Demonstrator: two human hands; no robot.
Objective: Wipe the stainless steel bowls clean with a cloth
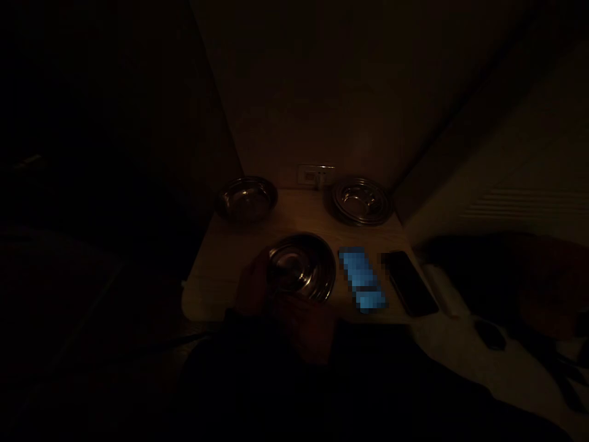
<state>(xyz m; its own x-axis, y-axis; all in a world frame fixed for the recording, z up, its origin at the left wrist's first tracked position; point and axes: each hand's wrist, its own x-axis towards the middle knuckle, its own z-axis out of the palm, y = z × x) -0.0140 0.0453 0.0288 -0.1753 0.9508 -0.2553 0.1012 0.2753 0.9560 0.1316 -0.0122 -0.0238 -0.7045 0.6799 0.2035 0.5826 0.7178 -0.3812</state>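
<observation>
Two bare hands at the front bowl, v. dark frame. Bowl = shiny metal, round, on the table nr the near edge, approx. mid-width. Several ring-like highlights inside; can't tell if it's one piece or a nested set.

L hand on the bowl's L rim, fingers up along the side; looks like contact, but thumb n/v & can't tell how far closed. R hand low at the near side, fingers toward the L hand, part lost in shadow; touching or just beside the rim, can't tell, & its opening is unclear too. No lift visible: bowl appears to sit on the tabletop.

Handling (judgement): polished metal is prob. slippery, so use both hands on opposite parts of the rim, light even pressure, base level. If nested, support from below so inner pcs don't slide or clatter. Low light, so feel for the rim before any load. Mind the R side: lit phone (pixelated, prob. a phone) lies near the bowl, dark phone just beyond; a sideways swing could knock either.

Rear: L rear bowl at far L corner, R rear bowls stacked at far R, outlet on the wall betw. them.
</observation>
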